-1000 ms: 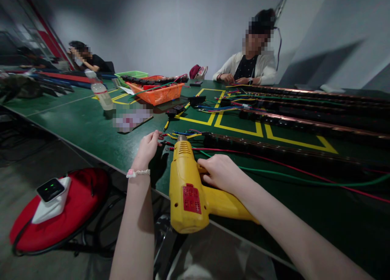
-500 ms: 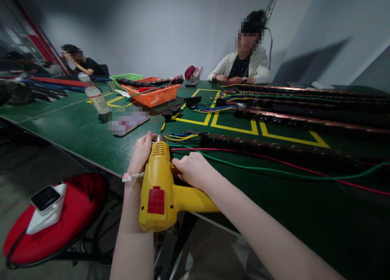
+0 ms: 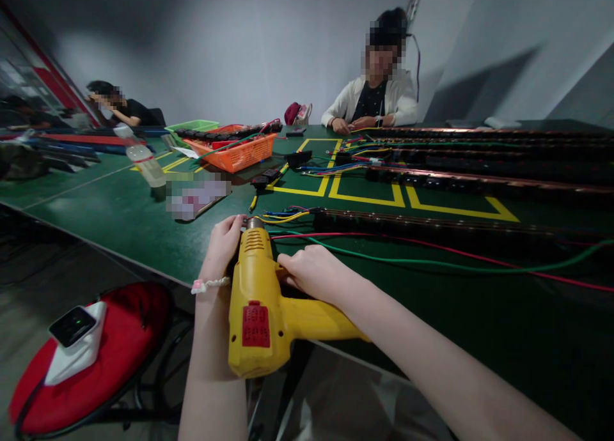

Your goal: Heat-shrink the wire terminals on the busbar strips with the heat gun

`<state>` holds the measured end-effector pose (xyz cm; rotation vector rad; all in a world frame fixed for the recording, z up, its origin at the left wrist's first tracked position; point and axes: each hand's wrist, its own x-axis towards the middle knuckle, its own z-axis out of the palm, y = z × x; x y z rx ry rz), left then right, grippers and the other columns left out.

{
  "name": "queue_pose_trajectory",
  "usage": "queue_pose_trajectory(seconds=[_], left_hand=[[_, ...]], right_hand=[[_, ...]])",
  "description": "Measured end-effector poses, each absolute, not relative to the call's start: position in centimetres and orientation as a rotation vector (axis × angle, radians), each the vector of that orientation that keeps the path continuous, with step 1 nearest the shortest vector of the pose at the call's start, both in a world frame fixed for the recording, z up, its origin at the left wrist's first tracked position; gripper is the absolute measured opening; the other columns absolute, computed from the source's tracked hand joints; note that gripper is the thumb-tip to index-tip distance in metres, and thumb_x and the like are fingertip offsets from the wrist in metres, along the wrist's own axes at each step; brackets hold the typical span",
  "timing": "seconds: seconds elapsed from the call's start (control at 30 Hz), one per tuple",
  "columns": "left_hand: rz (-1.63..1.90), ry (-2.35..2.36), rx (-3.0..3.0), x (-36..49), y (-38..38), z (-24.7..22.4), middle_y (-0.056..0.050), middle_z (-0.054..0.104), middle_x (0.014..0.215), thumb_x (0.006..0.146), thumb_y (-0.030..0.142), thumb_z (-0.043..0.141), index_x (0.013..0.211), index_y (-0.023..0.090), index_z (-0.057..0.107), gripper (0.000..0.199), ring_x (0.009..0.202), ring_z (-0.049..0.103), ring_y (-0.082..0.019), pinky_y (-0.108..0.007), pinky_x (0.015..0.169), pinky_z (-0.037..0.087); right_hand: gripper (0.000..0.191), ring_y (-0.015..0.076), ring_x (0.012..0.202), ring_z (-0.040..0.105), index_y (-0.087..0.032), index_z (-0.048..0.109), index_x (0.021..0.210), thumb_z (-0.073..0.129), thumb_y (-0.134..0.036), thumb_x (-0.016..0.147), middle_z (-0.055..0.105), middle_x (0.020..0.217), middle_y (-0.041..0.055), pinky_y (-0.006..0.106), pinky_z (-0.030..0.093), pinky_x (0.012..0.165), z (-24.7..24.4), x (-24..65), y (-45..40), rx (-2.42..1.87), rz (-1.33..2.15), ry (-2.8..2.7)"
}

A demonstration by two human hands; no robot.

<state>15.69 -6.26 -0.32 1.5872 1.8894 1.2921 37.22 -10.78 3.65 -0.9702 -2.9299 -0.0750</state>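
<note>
A yellow heat gun [image 3: 259, 287] with a red label lies across the near table edge, its metal nozzle pointing away from me. My right hand [image 3: 311, 270] is closed around its handle. Just left of the nozzle is my left hand [image 3: 225, 239], its fingers pinched together; what they hold is hidden behind the nozzle. Yellow and blue wires [image 3: 288, 217] run from beside the nozzle to a long black strip [image 3: 384, 224]. A red wire [image 3: 412, 239] and a green wire [image 3: 432, 263] cross the table to the right.
An orange basket [image 3: 244, 154], a bottle [image 3: 146, 163] and a phone [image 3: 201, 198] stand or lie on the green table [image 3: 96, 198]. More strips [image 3: 480, 182] lie at the right. A person [image 3: 374, 102] sits opposite. A red stool [image 3: 129, 326] is at lower left.
The heat gun and my right hand have shifted slightly right and down in view. My left hand remains beside the nozzle. The whole view has moved a little.
</note>
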Motion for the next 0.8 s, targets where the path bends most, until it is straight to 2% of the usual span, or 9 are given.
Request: queue_pose_trajectory(seconds=[0.23,0.8], left_hand=[[1.281,1.862,1.538,15.7,-6.0,-0.8,-0.011,0.069,0.092,0.076,0.053,0.045,0.094,0.012,0.068,0.051,0.063,0.058,-0.016,-0.026,0.061,0.042],[1.226,1.920,1.629,15.5,-6.1,-0.9,-0.009,0.069,0.089,0.079,0.051,0.041,0.096,0.012,0.066,0.049,0.065,0.060,-0.016,-0.026,0.061,0.043]], right_hand=[[0.016,0.0202,0.072,0.065,-0.017,0.056,0.097,0.050,-0.029,0.088,0.068,0.077,0.0059,0.027,0.032,0.056,3.6,40.1,-11.2,-1.006,-0.016,-2.966],[0.006,0.0192,0.069,0.064,-0.020,0.053,0.089,0.053,-0.024,0.086,0.068,0.074,0.0019,0.027,0.028,0.054,3.4,45.0,-12.4,-1.107,0.004,-2.965]])
